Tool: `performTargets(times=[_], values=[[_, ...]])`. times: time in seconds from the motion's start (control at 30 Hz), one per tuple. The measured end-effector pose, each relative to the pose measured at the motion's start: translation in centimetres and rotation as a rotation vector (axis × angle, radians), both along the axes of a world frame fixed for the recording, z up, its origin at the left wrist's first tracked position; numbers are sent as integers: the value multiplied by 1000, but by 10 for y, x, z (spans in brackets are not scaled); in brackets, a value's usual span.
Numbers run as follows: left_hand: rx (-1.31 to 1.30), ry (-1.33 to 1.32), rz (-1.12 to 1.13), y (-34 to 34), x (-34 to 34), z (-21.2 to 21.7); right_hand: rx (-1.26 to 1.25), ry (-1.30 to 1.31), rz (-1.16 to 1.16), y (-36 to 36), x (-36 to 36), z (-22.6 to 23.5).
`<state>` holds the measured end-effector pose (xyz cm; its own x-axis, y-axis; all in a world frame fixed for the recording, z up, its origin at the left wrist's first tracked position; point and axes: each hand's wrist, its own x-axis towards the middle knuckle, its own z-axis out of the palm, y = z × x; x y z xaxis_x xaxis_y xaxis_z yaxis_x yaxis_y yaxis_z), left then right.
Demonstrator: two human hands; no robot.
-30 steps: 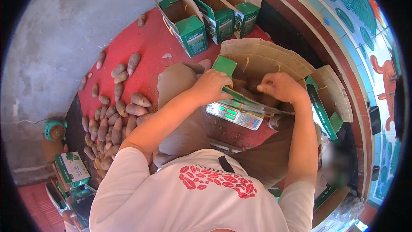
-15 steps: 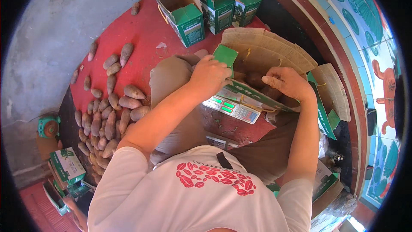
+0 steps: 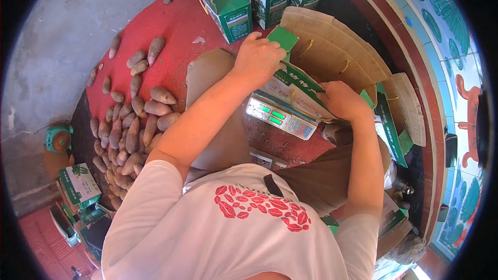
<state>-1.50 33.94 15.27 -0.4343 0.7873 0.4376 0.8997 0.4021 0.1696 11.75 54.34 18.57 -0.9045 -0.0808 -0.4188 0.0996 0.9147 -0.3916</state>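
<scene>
An open green and brown cardboard carton (image 3: 337, 41) sits tilted over a digital scale (image 3: 280, 116) between my knees, its tall brown back flap raised. My left hand (image 3: 259, 61) is closed on the carton's left corner by a small green end flap. With bent fingers, my right hand (image 3: 346, 101) grips the near wall's upper edge toward the right side. Yellow cord loops hang from the flap and the near wall. That wall hides the carton's bottom. Green digits glow on the scale, and its keypad shows at the right end.
Many sweet potatoes (image 3: 132, 145) lie piled on the red floor sheet (image 3: 176, 26) at left. Open green cartons (image 3: 236, 15) stand at the far side. Another carton (image 3: 391, 124) is at right by the tiled wall (image 3: 441, 72). A white-green box (image 3: 80, 184) rests lower left.
My right hand has moved from above the opening down onto the near wall's edge. That wall now stands higher and hides the sweet potatoes seen inside before. My left hand keeps hold of the corner.
</scene>
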Motion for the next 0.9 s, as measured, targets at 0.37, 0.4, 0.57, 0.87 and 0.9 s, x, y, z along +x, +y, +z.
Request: performTargets(times=[0.37, 0.4, 0.57, 0.87, 0.9], values=[[-117, -48, 6, -20, 6, -2, 211, 84, 83, -18, 2, -9], [-113, -55, -2, -23, 6, -2, 247, 161, 118, -19, 1, -11], [-88, -88, -4, -30, 9, -1, 381, 289, 203, -21, 0, -16], [-77, -122, 15, -32, 11, 1, 351, 382, 201, -19, -10, -11], [-64, -130, 24, -32, 12, 1, 377, 385, 210, -19, -10, -13]])
